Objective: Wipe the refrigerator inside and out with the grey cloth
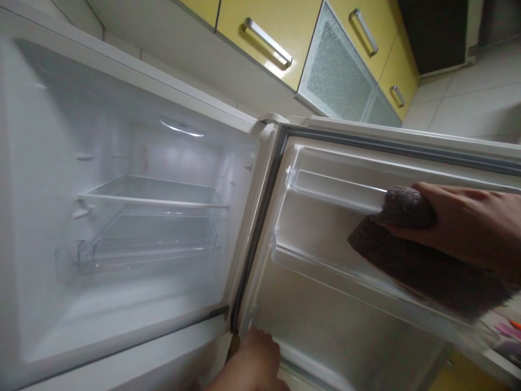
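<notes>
A grey-brown cloth (431, 266) is gripped in my right hand (468, 217). It is bunched over the fingers at the upper clear shelf (337, 190) of the open refrigerator door (309, 304), and its loose part hangs over the lower door shelf (325, 277). My left hand (258, 353) is at the bottom of the door, close to the hinge side. Its fingers are curled, and what they hold, if anything, is hidden. To the left, the refrigerator compartment (163, 293) stands open, with a glass shelf (158, 190) and a clear drawer (150, 252) inside.
Yellow wall cabinets (268, 16) with metal handles hang above the refrigerator, one with a textured glass front (337, 65). A dark gasket (260, 228) edges the door. Blurred small items, some pink and orange (510, 328), are at the lower right.
</notes>
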Demonstrator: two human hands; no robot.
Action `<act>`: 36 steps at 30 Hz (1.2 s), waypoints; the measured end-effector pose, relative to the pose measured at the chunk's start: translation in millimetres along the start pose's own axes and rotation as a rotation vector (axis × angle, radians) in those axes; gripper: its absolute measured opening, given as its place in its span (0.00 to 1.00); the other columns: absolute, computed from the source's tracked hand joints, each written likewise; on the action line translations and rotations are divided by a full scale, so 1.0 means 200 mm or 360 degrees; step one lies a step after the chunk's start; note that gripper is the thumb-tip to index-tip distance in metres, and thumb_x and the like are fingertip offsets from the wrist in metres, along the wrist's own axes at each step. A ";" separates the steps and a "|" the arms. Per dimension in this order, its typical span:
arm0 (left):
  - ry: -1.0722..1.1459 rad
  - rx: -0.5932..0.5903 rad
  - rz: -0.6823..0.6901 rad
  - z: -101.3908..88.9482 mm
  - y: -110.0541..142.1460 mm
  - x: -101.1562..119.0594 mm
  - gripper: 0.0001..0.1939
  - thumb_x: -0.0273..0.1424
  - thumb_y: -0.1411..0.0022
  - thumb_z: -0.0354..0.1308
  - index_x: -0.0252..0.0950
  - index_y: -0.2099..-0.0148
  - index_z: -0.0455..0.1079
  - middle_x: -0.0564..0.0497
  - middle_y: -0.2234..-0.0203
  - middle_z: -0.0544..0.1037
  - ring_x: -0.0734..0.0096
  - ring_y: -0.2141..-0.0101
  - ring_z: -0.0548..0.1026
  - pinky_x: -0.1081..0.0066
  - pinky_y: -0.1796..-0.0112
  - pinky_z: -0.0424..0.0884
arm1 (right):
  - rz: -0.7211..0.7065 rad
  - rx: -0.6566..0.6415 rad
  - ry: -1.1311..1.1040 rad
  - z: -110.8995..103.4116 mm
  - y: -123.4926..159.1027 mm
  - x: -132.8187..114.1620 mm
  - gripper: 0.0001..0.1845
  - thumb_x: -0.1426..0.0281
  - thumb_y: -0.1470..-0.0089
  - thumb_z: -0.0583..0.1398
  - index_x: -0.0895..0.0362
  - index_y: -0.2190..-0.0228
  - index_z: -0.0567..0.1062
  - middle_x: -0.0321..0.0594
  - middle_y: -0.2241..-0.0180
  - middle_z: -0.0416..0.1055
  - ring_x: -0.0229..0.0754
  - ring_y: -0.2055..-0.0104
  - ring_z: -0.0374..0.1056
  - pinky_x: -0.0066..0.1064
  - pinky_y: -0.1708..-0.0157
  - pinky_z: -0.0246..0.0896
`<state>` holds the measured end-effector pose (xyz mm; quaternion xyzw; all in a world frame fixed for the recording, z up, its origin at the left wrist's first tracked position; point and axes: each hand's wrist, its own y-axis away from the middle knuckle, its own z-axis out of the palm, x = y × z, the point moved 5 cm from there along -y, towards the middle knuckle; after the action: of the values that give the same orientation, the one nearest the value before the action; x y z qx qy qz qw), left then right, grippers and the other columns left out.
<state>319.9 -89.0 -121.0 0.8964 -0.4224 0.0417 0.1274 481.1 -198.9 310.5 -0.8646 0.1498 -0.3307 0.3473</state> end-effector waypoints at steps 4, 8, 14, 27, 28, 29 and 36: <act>-0.0059 -0.0059 -0.0077 -0.01 0.02 -0.01 0.46 0.67 0.45 0.61 0.31 0.45 0.82 0.27 0.52 0.84 0.34 0.49 0.82 0.46 0.46 0.76 | -0.0189 0.0159 0.0054 -0.14 -0.10 -0.33 0.33 0.33 0.48 0.52 0.49 0.63 0.67 0.47 0.61 0.80 0.56 0.65 0.73 0.37 0.72 0.41; -0.0035 0.0006 -0.0038 -0.04 0.05 -0.02 0.49 0.71 0.44 0.56 0.30 0.46 0.83 0.28 0.52 0.84 0.36 0.49 0.82 0.47 0.45 0.75 | -0.0383 0.0204 -0.0069 -0.26 -0.21 -0.63 0.35 0.34 0.43 0.53 0.54 0.60 0.71 0.51 0.60 0.79 0.56 0.65 0.74 0.37 0.71 0.43; -0.0105 0.0008 -0.0072 -0.01 0.03 -0.05 0.54 0.75 0.48 0.53 0.30 0.45 0.82 0.27 0.52 0.83 0.35 0.49 0.82 0.47 0.45 0.75 | -0.0357 0.0257 -0.0374 -0.32 -0.29 -0.84 0.38 0.35 0.42 0.53 0.57 0.58 0.77 0.55 0.59 0.80 0.56 0.61 0.73 0.39 0.64 0.56; -0.0137 0.0047 -0.0148 -0.03 0.04 -0.04 0.54 0.75 0.50 0.55 0.30 0.48 0.84 0.28 0.54 0.84 0.35 0.50 0.83 0.49 0.47 0.76 | -0.0576 0.0364 -0.0383 -0.28 -0.22 -0.70 0.40 0.34 0.39 0.48 0.56 0.53 0.74 0.55 0.59 0.80 0.55 0.64 0.73 0.37 0.68 0.52; -0.0134 0.0040 -0.0157 -0.03 0.04 -0.04 0.54 0.75 0.50 0.55 0.30 0.48 0.83 0.27 0.53 0.84 0.35 0.50 0.82 0.49 0.47 0.76 | -0.0571 0.0352 -0.0368 -0.27 -0.20 -0.67 0.39 0.35 0.38 0.48 0.56 0.53 0.74 0.56 0.59 0.80 0.55 0.64 0.73 0.36 0.68 0.50; -0.0130 0.0028 -0.0169 -0.03 0.04 -0.04 0.55 0.75 0.51 0.55 0.29 0.47 0.83 0.26 0.53 0.83 0.34 0.49 0.82 0.49 0.46 0.76 | -0.0568 0.0337 -0.0346 -0.27 -0.18 -0.64 0.38 0.36 0.37 0.48 0.57 0.54 0.73 0.56 0.59 0.80 0.55 0.64 0.73 0.36 0.69 0.49; -0.0113 -0.0030 -0.0202 0.00 0.00 -0.04 0.53 0.73 0.50 0.58 0.29 0.47 0.83 0.25 0.54 0.84 0.32 0.50 0.82 0.46 0.48 0.76 | -0.0344 0.0346 -0.0039 -0.12 -0.03 -0.25 0.34 0.33 0.41 0.51 0.53 0.63 0.66 0.45 0.59 0.80 0.53 0.66 0.74 0.35 0.72 0.37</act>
<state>314.7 -84.2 -122.7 0.9211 -0.3693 -0.0022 0.1231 428.4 -182.0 304.0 -0.8370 0.0148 -0.3699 0.4031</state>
